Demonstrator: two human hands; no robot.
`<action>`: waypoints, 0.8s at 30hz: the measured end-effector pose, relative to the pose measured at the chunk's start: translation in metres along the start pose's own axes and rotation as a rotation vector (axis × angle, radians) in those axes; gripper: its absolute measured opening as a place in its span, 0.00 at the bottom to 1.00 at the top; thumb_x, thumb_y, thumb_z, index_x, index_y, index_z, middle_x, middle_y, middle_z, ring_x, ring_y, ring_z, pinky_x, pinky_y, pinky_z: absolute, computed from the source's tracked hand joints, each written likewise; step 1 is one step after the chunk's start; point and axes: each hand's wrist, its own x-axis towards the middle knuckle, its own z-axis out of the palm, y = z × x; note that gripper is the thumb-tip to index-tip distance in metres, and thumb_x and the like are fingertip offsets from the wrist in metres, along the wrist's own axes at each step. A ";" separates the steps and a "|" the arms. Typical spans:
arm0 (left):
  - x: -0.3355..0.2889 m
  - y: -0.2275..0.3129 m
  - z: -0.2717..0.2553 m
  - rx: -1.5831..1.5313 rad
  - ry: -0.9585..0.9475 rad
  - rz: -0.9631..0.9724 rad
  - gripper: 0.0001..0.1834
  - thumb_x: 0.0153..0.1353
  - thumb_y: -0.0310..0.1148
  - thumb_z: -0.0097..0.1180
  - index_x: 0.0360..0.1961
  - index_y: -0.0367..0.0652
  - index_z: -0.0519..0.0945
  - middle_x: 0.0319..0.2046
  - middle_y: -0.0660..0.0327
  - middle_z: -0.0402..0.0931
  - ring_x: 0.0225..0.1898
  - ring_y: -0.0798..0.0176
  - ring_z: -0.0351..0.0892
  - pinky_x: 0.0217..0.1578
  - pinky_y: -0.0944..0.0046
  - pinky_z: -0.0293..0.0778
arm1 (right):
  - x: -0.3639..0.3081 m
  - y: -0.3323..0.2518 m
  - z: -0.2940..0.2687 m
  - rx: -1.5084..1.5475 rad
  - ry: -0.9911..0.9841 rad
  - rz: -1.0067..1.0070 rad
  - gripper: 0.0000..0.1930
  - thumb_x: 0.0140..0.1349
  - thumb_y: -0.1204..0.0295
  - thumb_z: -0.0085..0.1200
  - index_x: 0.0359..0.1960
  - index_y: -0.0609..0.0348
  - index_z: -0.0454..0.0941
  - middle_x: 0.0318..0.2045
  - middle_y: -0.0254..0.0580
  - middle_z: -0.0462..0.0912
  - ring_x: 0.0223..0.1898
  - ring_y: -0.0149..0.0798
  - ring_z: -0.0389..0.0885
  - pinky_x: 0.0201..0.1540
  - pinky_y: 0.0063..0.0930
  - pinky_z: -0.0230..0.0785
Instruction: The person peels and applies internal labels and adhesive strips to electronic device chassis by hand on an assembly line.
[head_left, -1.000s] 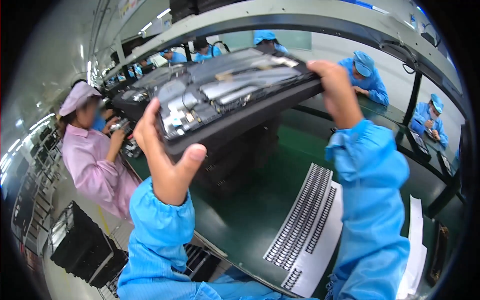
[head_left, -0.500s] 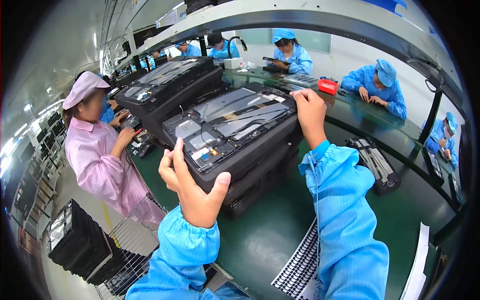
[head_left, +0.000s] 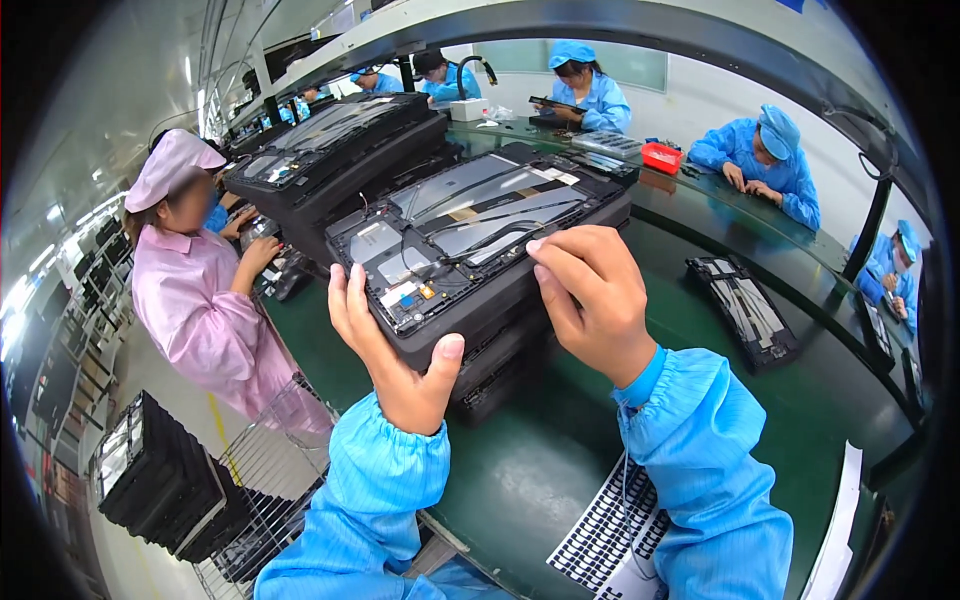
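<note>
A stack of black trays [head_left: 480, 340] stands before me, with an opened tablet-like device [head_left: 470, 225] on top showing grey flat panels, cables and small connectors. My left hand [head_left: 400, 365] cups the near left corner of the stack, its fingers stretched along the left side and its thumb apart at the near side. At the near long edge of the device, my right hand [head_left: 595, 300] has its fingers bent and its fingertips pinched together. Whatever lies between those fingertips is too small to make out.
Another tray stack [head_left: 330, 160] with an open device stands behind on the left. A similar open device [head_left: 740, 310] lies to the right on the green table [head_left: 500, 500], and a black-and-white patterned sheet [head_left: 605, 525] lies nearer. A person in pink [head_left: 205, 290] stands left; others in blue sit opposite.
My right hand has left the far right corner and come nearer and left, to the device's near edge, its fingers now bent together. My left hand stays at the near left corner.
</note>
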 end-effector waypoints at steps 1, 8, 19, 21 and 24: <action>0.000 -0.001 0.000 -0.001 0.003 -0.001 0.48 0.44 0.56 0.53 0.56 0.34 0.49 0.56 0.43 0.41 0.58 0.46 0.45 0.55 0.52 0.46 | 0.001 -0.001 0.000 -0.003 -0.008 -0.017 0.12 0.38 0.82 0.55 0.29 0.62 0.74 0.27 0.41 0.73 0.29 0.42 0.71 0.32 0.31 0.64; 0.002 -0.002 -0.001 0.040 0.006 0.044 0.47 0.44 0.56 0.52 0.56 0.33 0.50 0.56 0.43 0.41 0.57 0.45 0.46 0.55 0.51 0.46 | 0.000 -0.007 0.002 -0.077 -0.083 -0.031 0.14 0.38 0.80 0.54 0.31 0.59 0.74 0.30 0.38 0.71 0.31 0.42 0.68 0.35 0.32 0.60; -0.015 0.018 -0.008 0.046 0.144 0.067 0.44 0.43 0.48 0.54 0.56 0.33 0.50 0.56 0.46 0.46 0.58 0.50 0.47 0.55 0.55 0.45 | -0.006 -0.011 -0.047 -0.042 -0.072 0.241 0.16 0.44 0.77 0.53 0.38 0.64 0.70 0.35 0.49 0.72 0.38 0.47 0.70 0.43 0.35 0.63; -0.025 0.048 -0.017 -0.198 0.106 0.074 0.45 0.40 0.47 0.56 0.56 0.34 0.52 0.54 0.47 0.50 0.56 0.51 0.51 0.54 0.58 0.48 | -0.004 -0.010 -0.072 -0.020 -0.004 0.413 0.15 0.45 0.78 0.53 0.37 0.63 0.71 0.34 0.46 0.73 0.36 0.40 0.72 0.41 0.30 0.65; -0.026 0.106 -0.012 -1.179 -0.734 0.179 0.43 0.28 0.45 0.61 0.48 0.32 0.63 0.46 0.47 0.61 0.48 0.50 0.60 0.49 0.57 0.54 | 0.000 -0.015 -0.113 -0.008 0.105 0.686 0.13 0.51 0.78 0.48 0.40 0.62 0.72 0.36 0.39 0.75 0.37 0.31 0.72 0.42 0.23 0.64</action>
